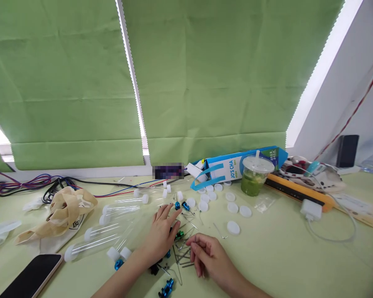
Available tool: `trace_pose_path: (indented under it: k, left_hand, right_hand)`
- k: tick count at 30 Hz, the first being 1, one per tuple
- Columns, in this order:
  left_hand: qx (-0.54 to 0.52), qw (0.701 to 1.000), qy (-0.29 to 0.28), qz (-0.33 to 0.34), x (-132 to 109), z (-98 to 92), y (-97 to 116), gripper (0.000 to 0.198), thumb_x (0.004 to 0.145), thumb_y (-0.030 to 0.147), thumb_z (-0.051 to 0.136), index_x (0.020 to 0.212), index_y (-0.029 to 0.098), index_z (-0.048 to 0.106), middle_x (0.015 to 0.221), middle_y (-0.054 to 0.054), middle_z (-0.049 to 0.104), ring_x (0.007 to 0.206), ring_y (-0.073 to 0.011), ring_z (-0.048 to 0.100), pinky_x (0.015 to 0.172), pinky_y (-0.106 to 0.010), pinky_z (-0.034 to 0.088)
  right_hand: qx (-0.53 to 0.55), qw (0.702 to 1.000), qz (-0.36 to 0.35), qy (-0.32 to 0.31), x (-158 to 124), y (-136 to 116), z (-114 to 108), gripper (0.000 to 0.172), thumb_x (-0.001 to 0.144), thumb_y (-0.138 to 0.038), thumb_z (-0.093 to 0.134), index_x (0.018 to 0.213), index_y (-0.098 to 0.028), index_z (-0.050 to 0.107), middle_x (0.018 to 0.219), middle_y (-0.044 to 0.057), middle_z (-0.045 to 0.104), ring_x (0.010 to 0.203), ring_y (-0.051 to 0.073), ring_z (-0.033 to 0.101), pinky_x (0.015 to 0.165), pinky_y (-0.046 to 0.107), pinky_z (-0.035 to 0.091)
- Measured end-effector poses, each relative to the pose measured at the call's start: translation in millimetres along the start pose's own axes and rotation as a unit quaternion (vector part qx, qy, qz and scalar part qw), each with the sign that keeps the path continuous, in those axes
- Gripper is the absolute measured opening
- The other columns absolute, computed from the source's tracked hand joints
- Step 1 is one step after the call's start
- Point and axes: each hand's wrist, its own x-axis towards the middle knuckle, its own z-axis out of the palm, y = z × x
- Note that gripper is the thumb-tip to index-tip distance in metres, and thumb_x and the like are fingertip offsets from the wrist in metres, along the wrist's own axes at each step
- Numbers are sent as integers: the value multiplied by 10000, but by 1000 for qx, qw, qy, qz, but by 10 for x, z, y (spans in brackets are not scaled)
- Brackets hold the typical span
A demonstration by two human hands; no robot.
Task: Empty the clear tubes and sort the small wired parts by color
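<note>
My left hand (pixel 163 231) lies palm down with its fingers apart. Its fingertips are beside a small blue metal part (pixel 177 205); whether they touch it, I cannot tell. Another blue part (pixel 185 205) is just to the right. My right hand (pixel 207 254) is curled, thumb and forefinger pinched together over a pile of thin metal rods (pixel 182 258); what it holds, if anything, is too small to name. A green metal part (pixel 179 235) sits between the hands. An L-shaped hex key (pixel 220 231) rests to the right. Nearer me is a blue clamp-like part (pixel 166 288).
Clear tubes with white caps (pixel 96 244) lie left, near a phone (pixel 32 277) and a cloth bag (pixel 68 211). Loose white caps (pixel 233 227) are scattered to the right. Behind stand a drink cup (pixel 253 182) and a paper bag (pixel 230 167). An orange power strip (pixel 298 192) lies right.
</note>
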Motion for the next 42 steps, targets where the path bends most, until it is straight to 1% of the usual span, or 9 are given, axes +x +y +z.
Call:
trace_pose_path:
  k: [8,14,19,22,24,27,31,36,42]
  left_hand:
    - [-1,999,-37,-8,192,73,-9,394,883,277,394,1275,272,438,1388,-91,380,1250,-308,329,947,-516,322]
    - [-55,997,24,-52,282,133,3,262,837,195,460,1082,245,539,1135,-41,585,1096,-222,477,883,-384,377]
    - [-204,976,52,-49,222,8,21,233,772,103,497,973,217,524,978,-30,601,940,-174,548,844,-305,415]
    - [-324,944,45,-44,168,-115,95,184,782,154,518,957,209,533,903,-27,599,847,-170,562,785,-306,444]
    - [-435,900,-1,-31,122,-187,163,210,809,203,517,1018,206,531,938,-41,600,866,-170,566,786,-307,452]
    - [-552,831,-64,-18,39,-248,250,313,828,236,528,1140,212,513,1026,-65,589,990,-187,539,851,-319,434]
    - [-632,767,-101,-42,-60,-234,295,371,848,267,517,1215,221,487,1016,-72,580,1032,-205,509,857,-353,457]
    - [-655,745,-117,-35,-103,-182,277,342,841,256,536,1179,211,522,1020,-74,583,974,-194,529,851,-368,468]
    - [-671,731,-118,-42,-141,-144,242,307,839,254,543,1143,217,524,1084,-83,548,984,-201,541,867,-389,457]
  right_hand:
    - [-3,1000,1,-26,-7,47,-20,445,846,-544,405,929,-124,525,510,-33,539,274,27,378,274,133,210]
    - [26,999,-22,17,21,13,-7,363,790,-525,522,836,-178,424,489,-73,521,275,12,298,286,125,190]
    - [43,998,-35,34,2,-20,2,362,796,-534,503,753,-195,380,529,-59,541,279,15,290,299,145,176]
    - [9,994,-79,72,-39,-73,-8,325,831,-477,492,729,-173,441,574,-26,552,397,44,408,395,159,300]
    - [-22,988,-115,101,-70,-113,-17,300,843,-433,502,727,-156,501,589,-12,542,532,80,484,523,183,379]
    - [-51,982,-130,124,-96,-143,-30,285,838,-412,516,747,-146,564,591,-10,508,588,104,482,574,203,382]
    - [-85,977,-135,141,-79,-108,-45,270,831,-403,527,803,-149,610,621,-8,474,590,106,440,540,205,346]
    - [-76,980,-132,127,-40,-65,-53,279,835,-416,508,845,-160,619,766,9,476,477,61,384,425,203,277]
    - [-116,979,-99,137,-42,-118,-57,314,815,-432,530,764,-141,637,604,-14,436,522,87,369,472,205,279]
